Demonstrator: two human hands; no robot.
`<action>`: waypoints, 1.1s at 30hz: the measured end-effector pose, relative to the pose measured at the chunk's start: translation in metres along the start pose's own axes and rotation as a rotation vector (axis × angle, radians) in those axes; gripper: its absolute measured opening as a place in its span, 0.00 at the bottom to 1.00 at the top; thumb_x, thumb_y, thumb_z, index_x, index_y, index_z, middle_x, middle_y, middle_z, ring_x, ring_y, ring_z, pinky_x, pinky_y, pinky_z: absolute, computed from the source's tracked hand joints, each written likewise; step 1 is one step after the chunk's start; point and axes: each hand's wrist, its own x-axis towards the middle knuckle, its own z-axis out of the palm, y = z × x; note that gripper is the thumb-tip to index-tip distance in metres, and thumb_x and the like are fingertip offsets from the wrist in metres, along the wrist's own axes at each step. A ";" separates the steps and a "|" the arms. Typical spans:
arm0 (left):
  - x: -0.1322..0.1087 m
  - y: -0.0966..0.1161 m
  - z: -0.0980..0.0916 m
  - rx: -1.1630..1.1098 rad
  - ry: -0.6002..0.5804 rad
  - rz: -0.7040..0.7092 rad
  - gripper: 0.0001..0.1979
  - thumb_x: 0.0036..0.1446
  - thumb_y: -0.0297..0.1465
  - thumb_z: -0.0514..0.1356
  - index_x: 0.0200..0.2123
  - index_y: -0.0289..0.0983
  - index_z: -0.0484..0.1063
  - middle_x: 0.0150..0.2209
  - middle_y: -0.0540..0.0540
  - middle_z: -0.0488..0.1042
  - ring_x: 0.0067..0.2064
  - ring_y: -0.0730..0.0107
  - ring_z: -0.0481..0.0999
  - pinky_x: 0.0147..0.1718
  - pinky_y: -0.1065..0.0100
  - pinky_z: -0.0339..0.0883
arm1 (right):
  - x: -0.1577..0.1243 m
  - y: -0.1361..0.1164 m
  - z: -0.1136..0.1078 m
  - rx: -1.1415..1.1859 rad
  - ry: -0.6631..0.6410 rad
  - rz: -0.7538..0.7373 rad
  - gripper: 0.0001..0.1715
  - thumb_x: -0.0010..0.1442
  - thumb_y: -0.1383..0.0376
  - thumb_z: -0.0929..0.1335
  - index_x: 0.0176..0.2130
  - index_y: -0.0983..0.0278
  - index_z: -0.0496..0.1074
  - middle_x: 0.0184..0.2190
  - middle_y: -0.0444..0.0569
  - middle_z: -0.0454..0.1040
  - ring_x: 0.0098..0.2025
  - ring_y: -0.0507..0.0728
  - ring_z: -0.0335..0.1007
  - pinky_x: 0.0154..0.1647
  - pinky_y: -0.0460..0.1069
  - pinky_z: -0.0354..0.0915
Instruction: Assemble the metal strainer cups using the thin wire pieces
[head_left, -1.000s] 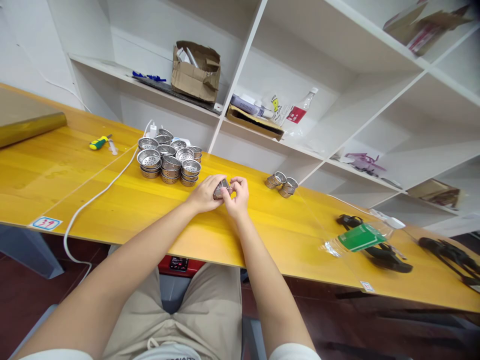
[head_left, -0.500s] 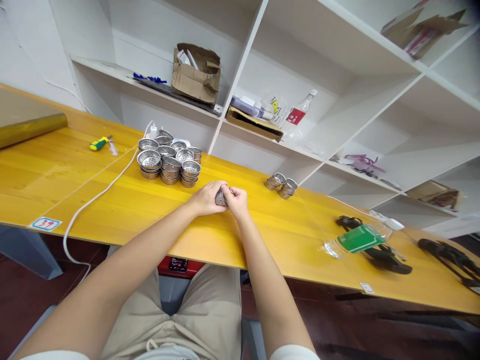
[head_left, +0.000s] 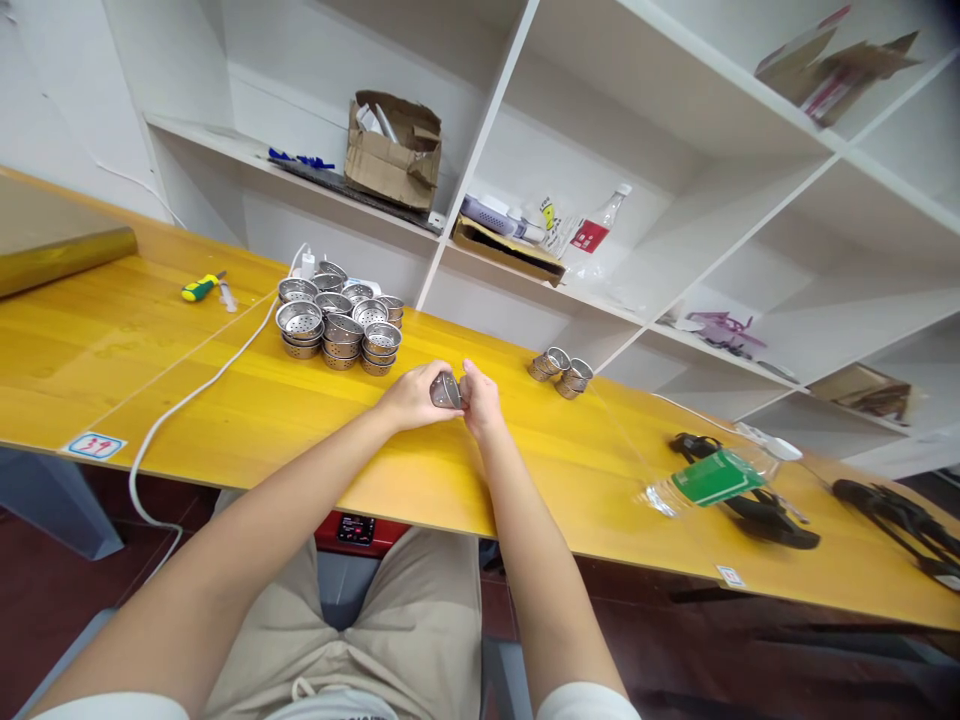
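The left stacks point(head_left: 342, 335) stand close together on the tabletop point(head_left: 435, 480), so it seems wise to work well apart from them, as here, lest an elbow or wrist knock one over. The left hand point(head_left: 411, 398) wraps the cup point(head_left: 445, 391) from its left side, fingers clamped on it; a firm but light hold should suit such thin-looking metal, with the wall left free for the other hand. The cup is tilted, between the two hands and near the tabletop, a sensible height should it slip. The right hand point(head_left: 482, 402) is at the cup's right side, thumb raised, fingers curled; it would do best to bear evenly on the rim without tugging the cup loose. As for what is unclear: the rear cups on the left are partly covered by those in front; the left hand's far fingers are out of sight; the cup's inside cannot be made out; whether the right fingers pinch anything, I cannot tell; and the bottle point(head_left: 712, 478) partly covers a black object point(head_left: 780, 522).
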 end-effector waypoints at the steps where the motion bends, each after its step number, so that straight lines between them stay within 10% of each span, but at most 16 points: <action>1: 0.000 0.000 0.000 -0.006 -0.001 -0.002 0.31 0.47 0.42 0.75 0.51 0.41 0.67 0.44 0.47 0.79 0.44 0.58 0.80 0.44 0.61 0.73 | 0.001 -0.002 -0.001 0.044 0.003 0.017 0.43 0.54 0.39 0.74 0.20 0.58 0.44 0.15 0.34 0.41 0.18 0.46 0.35 0.16 0.46 0.42; 10: 0.004 -0.012 -0.005 0.114 0.228 0.100 0.29 0.47 0.39 0.75 0.47 0.40 0.65 0.48 0.42 0.75 0.52 0.53 0.75 0.54 0.55 0.70 | 0.017 -0.002 -0.019 0.162 0.212 0.157 0.31 0.71 0.46 0.63 0.25 0.58 0.49 0.16 0.32 0.44 0.16 0.47 0.37 0.16 0.44 0.47; 18: 0.005 -0.016 -0.002 0.066 0.316 0.068 0.27 0.49 0.33 0.74 0.49 0.40 0.64 0.52 0.42 0.71 0.56 0.57 0.74 0.57 0.58 0.69 | 0.024 0.020 -0.024 -0.354 0.346 0.074 0.10 0.69 0.61 0.63 0.34 0.60 0.66 0.19 0.36 0.65 0.18 0.50 0.57 0.22 0.45 0.57; 25: 0.005 -0.011 -0.008 0.158 0.285 0.037 0.28 0.52 0.38 0.72 0.52 0.40 0.65 0.51 0.42 0.73 0.55 0.54 0.74 0.57 0.55 0.68 | 0.025 0.020 -0.046 -1.238 0.257 0.061 0.14 0.70 0.62 0.63 0.42 0.63 0.77 0.38 0.56 0.82 0.45 0.61 0.77 0.45 0.50 0.66; 33: -0.003 0.008 -0.007 0.204 0.022 0.204 0.26 0.59 0.44 0.66 0.56 0.39 0.67 0.54 0.39 0.75 0.56 0.51 0.73 0.56 0.53 0.65 | 0.023 0.021 -0.052 -1.351 0.233 0.145 0.06 0.64 0.64 0.69 0.38 0.62 0.77 0.41 0.59 0.80 0.45 0.64 0.77 0.47 0.54 0.68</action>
